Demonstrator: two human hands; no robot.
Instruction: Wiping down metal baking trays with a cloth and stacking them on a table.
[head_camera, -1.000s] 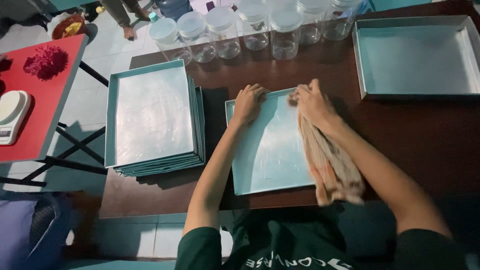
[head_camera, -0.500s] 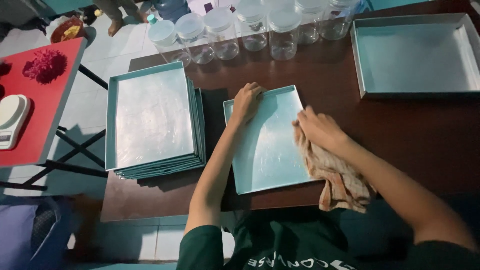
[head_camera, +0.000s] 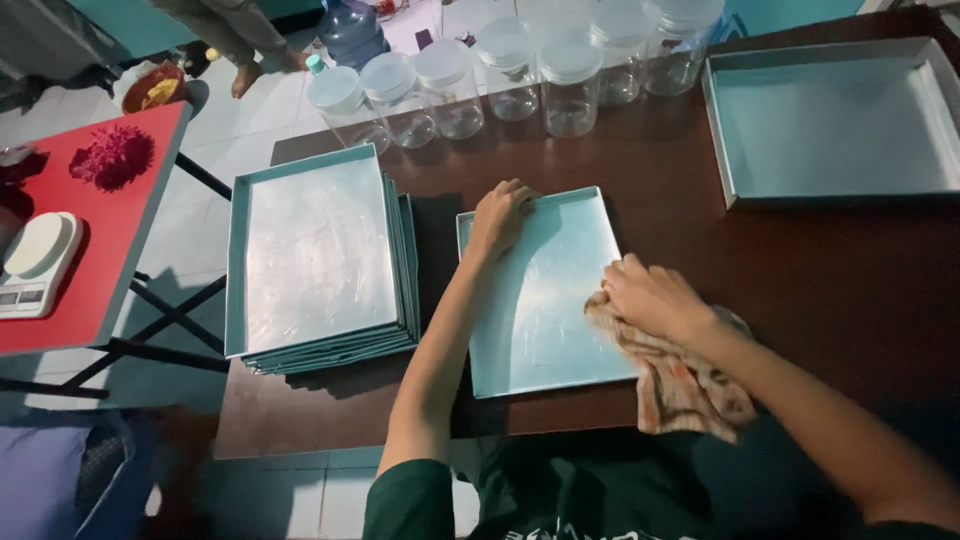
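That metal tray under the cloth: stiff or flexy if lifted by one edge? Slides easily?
The tray looks like thin sheet metal with a raised rim, so probably stiff and fairly light. The left hand pins its far corner while the right hand presses the cloth on it, suggesting it would slide on the smooth table.

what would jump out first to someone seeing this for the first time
At the centre, the right hand presses a cloth onto a shallow metal tray, while the left hand pins its far corner. A stack of trays sits left; lidded clear jars line the table's far edge.
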